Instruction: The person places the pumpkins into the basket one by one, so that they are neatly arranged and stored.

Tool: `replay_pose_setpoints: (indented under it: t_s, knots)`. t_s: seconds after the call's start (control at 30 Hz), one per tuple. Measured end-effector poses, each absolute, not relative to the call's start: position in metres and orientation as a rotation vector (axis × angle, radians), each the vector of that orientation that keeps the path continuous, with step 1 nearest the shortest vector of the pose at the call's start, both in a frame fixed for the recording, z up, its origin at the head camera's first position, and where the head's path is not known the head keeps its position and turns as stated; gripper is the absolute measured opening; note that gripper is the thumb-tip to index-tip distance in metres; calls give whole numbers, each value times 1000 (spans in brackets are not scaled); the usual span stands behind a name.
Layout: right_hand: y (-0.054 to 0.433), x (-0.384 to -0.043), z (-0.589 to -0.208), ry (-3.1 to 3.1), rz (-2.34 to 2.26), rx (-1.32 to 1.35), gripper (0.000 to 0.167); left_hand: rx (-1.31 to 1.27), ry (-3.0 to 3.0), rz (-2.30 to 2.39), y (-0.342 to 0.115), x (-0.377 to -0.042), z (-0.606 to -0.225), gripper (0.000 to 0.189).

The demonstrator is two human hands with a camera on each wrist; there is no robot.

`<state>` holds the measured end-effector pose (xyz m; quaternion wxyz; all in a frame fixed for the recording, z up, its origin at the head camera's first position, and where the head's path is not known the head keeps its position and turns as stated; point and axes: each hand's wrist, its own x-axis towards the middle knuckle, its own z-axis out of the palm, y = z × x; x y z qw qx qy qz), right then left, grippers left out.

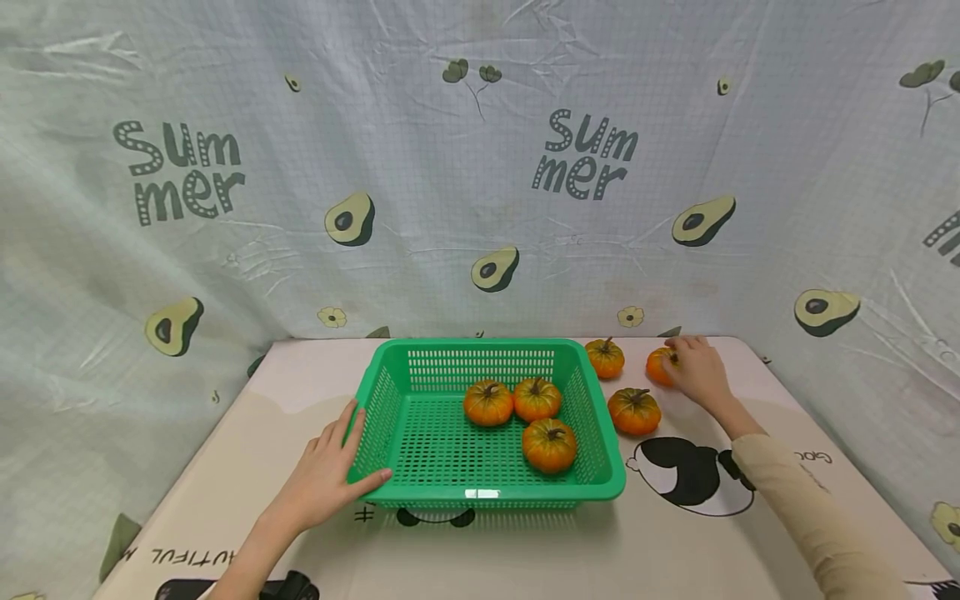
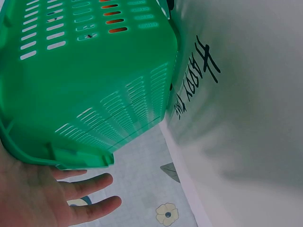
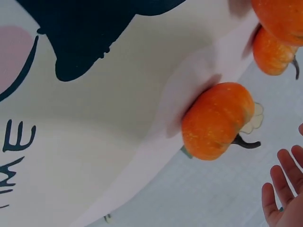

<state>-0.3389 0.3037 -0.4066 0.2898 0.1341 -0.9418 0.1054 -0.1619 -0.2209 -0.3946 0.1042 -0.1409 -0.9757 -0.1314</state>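
the left hand [image 1: 326, 467], fingers straight and spread, touches the left rim of the green basket [image 1: 427, 433] (three pumpkins [image 1: 550, 448] sit inside, centre to right). the right hand [image 1: 697, 371], fingers loosely extended, hovers just by the far-right pumpkin [image 1: 657, 367]; two more pumpkins [image 1: 634, 413] lie nearer the basket.

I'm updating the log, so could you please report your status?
Left hand on basket rim; right hand at far-right pumpkin, not gripping; three pumpkins inside; nothing visibly in the way.
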Motion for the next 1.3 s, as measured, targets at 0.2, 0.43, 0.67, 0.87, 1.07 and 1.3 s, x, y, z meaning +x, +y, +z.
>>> replay_pose_setpoints:
  t_s: [0.2,0.43,0.67,0.87,1.07,1.3]
  knots:
    - [313,-344,-414,-2641,386,171,41,-419,-2877,-390,-221,-162,-395,90]
    - [324,-350,-426,-2778,541,11,66,-419,-2889,-401,-221,-162,-394,91]
    - [328,-357,-434,-2907,564,21,85,-414,-2888,-406,-221,-161,-393,91]
    - [324,-357,-436,-2964,576,19,87,-417,-2882,-404,-220,-160,-394,91]
    - [323,-357,-435,-2997,598,-30,87,-418,-2881,-405,-220,-161,-394,91]
    - [320,-359,-439,-3023,606,-51,87,-415,-2887,-388,-220,-162,-394,91]
